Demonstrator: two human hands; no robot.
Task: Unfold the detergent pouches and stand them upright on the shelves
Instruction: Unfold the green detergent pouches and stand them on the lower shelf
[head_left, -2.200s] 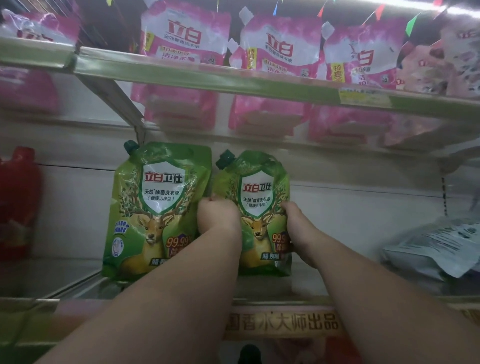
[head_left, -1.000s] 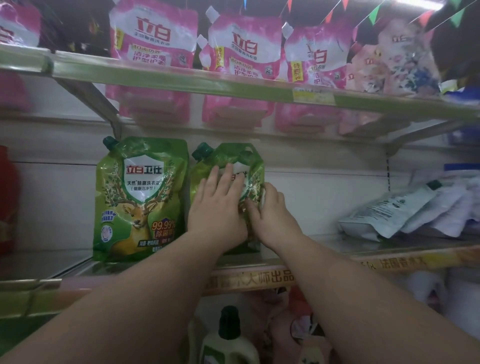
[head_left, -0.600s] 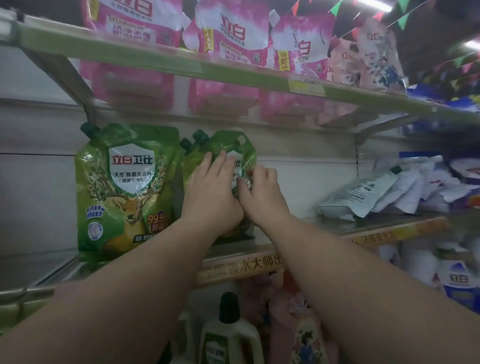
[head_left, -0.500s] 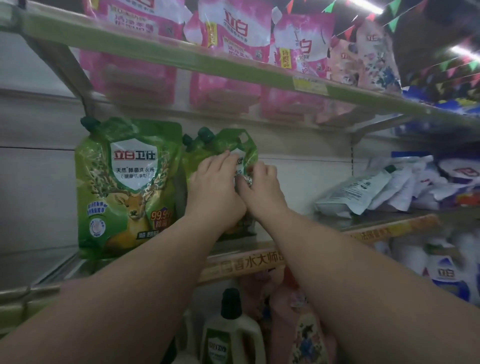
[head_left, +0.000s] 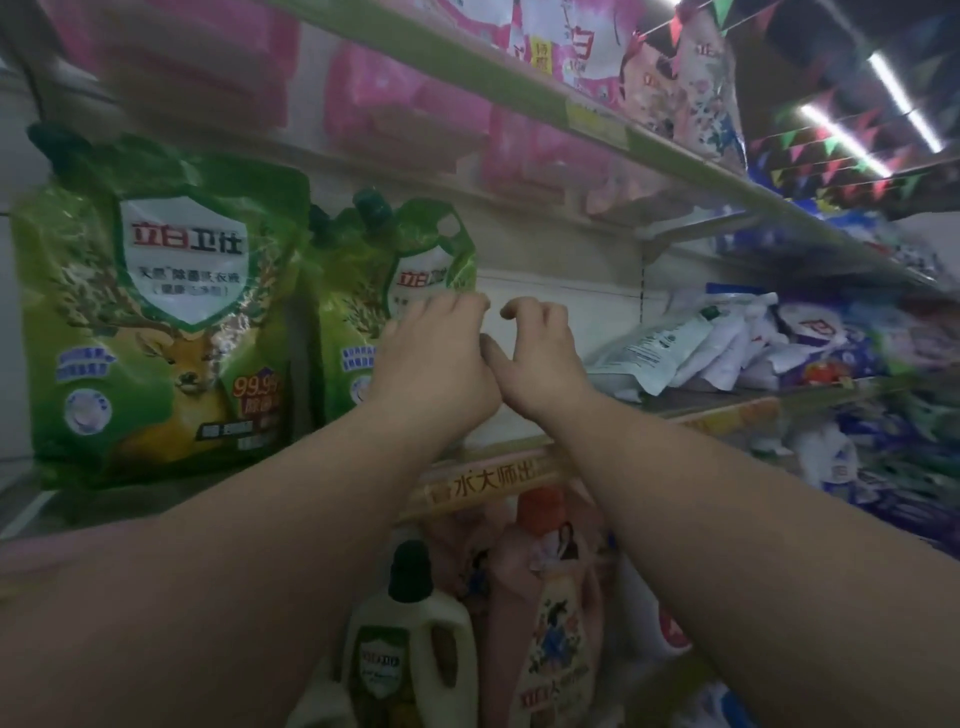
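Two green detergent pouches stand upright on the middle shelf (head_left: 675, 405): a large one (head_left: 156, 312) at the left and a narrower one (head_left: 374, 280) beside it, with a second dark cap (head_left: 319, 221) showing just behind. My left hand (head_left: 431, 358) is in front of the narrower pouch's right edge, fingers loosely curled, fingertips at its side. My right hand (head_left: 535, 353) is just right of that pouch, before the white back wall, fingers curled and holding nothing. The two thumbs touch.
A heap of flat white and blue pouches (head_left: 675, 348) lies on the same shelf to the right. Pink pouches (head_left: 571, 47) line the shelf above. Below the yellow label strip (head_left: 493, 478) stand a cream bottle (head_left: 410, 649) and a pink pouch (head_left: 550, 623).
Both hands have slid right off the front of the narrower green pouch; the right hand is now clear of it. The pouch stays upright. The view has swung closer and upward.
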